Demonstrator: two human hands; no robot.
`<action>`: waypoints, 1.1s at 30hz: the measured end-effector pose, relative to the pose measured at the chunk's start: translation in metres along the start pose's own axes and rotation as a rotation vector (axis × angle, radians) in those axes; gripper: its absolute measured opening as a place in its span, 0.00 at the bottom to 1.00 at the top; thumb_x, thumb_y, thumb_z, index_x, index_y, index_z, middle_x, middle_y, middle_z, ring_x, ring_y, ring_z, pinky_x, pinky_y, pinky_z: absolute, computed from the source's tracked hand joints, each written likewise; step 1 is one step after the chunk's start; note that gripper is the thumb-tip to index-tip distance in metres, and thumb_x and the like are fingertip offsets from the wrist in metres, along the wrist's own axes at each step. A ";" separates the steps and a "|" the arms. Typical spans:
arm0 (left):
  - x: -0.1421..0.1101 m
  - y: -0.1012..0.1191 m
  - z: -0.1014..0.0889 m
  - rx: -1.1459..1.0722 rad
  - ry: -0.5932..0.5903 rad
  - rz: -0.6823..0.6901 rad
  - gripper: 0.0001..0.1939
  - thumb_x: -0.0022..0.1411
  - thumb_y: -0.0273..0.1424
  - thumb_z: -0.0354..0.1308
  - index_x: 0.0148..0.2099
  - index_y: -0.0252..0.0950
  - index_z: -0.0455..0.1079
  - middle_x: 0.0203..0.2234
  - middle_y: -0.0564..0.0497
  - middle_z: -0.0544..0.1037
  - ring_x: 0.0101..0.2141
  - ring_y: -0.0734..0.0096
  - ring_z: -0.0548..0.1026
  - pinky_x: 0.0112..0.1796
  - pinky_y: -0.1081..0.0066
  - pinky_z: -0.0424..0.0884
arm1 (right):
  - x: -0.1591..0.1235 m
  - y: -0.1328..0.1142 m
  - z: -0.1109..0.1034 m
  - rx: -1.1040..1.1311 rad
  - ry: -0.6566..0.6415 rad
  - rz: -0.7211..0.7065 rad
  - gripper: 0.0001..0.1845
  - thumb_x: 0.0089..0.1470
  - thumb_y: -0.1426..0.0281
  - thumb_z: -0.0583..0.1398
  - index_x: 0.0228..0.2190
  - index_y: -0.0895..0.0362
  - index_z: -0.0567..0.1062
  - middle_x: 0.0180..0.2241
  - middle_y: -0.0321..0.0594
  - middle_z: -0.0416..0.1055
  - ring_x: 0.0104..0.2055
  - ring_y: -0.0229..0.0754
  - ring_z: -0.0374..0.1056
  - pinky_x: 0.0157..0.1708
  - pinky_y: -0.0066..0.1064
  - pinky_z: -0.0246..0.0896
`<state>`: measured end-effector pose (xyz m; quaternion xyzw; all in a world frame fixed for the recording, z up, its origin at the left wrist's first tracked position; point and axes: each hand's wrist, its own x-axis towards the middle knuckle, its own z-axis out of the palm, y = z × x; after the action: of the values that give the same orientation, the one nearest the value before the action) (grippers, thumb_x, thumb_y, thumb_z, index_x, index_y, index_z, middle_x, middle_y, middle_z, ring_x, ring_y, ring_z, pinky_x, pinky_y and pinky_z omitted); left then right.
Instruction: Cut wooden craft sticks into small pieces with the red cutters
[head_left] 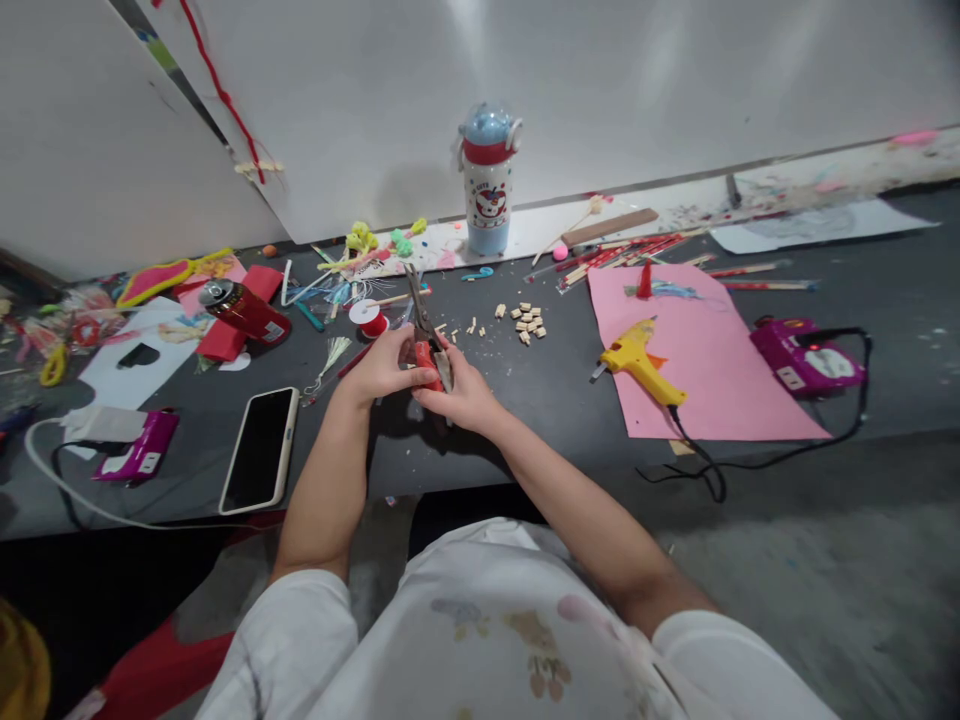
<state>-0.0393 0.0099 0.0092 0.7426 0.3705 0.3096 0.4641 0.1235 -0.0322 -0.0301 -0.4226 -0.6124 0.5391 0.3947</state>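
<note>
Both my hands meet over the dark table (555, 400) near its front edge. My right hand (463, 395) is closed round the red handles of a pair of cutting pliers (424, 345), whose metal jaws point away from me. My left hand (382, 368) is closed beside it, fingers pinched at the red handles and a thin wooden stick (401, 297) by the jaws. Just beyond lie several small cut wooden pieces (529, 322).
A smartphone (261, 448) lies left of my arms, a red spray can (244, 310) and thread spool (368, 317) behind it. A yellow glue gun (639, 360) rests on pink paper (705, 370) at the right, with a purple box (806, 360). A bottle (487, 180) stands by the wall.
</note>
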 end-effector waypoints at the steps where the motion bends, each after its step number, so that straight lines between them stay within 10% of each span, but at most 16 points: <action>1: 0.000 0.000 0.001 0.004 0.008 -0.008 0.31 0.44 0.47 0.68 0.46 0.34 0.69 0.35 0.43 0.79 0.34 0.62 0.78 0.34 0.67 0.75 | 0.001 0.000 0.001 0.021 -0.002 0.006 0.48 0.43 0.59 0.65 0.62 0.54 0.52 0.41 0.42 0.72 0.40 0.44 0.70 0.43 0.40 0.66; 8: -0.003 0.005 -0.004 0.240 0.149 0.032 0.28 0.53 0.55 0.57 0.40 0.33 0.73 0.30 0.45 0.79 0.29 0.65 0.77 0.31 0.68 0.72 | 0.001 -0.001 0.002 0.065 0.046 0.113 0.38 0.39 0.54 0.65 0.48 0.57 0.59 0.35 0.36 0.67 0.33 0.39 0.65 0.37 0.36 0.64; 15: -0.008 0.012 -0.017 0.863 0.905 0.305 0.13 0.62 0.40 0.53 0.36 0.37 0.74 0.29 0.47 0.74 0.33 0.66 0.72 0.38 0.65 0.68 | 0.006 0.011 0.002 0.103 0.034 0.060 0.21 0.54 0.54 0.54 0.42 0.55 0.62 0.36 0.37 0.65 0.39 0.40 0.64 0.43 0.36 0.61; 22: -0.007 0.003 -0.023 1.012 0.678 0.349 0.10 0.62 0.36 0.55 0.43 0.41 0.73 0.37 0.47 0.78 0.40 0.63 0.74 0.44 0.63 0.67 | 0.006 0.013 0.004 0.034 -0.011 -0.006 0.14 0.54 0.65 0.52 0.42 0.55 0.61 0.38 0.39 0.67 0.42 0.41 0.64 0.46 0.37 0.58; 33: -0.008 0.000 -0.023 0.917 0.631 0.315 0.12 0.65 0.34 0.49 0.39 0.37 0.73 0.34 0.47 0.78 0.37 0.68 0.75 0.39 0.69 0.68 | -0.001 0.000 0.002 -0.006 -0.059 0.005 0.20 0.51 0.59 0.57 0.42 0.56 0.59 0.29 0.32 0.61 0.32 0.38 0.59 0.35 0.32 0.55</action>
<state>-0.0624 0.0136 0.0173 0.7859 0.4721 0.3890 -0.0899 0.1225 -0.0341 -0.0305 -0.4092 -0.6242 0.5506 0.3738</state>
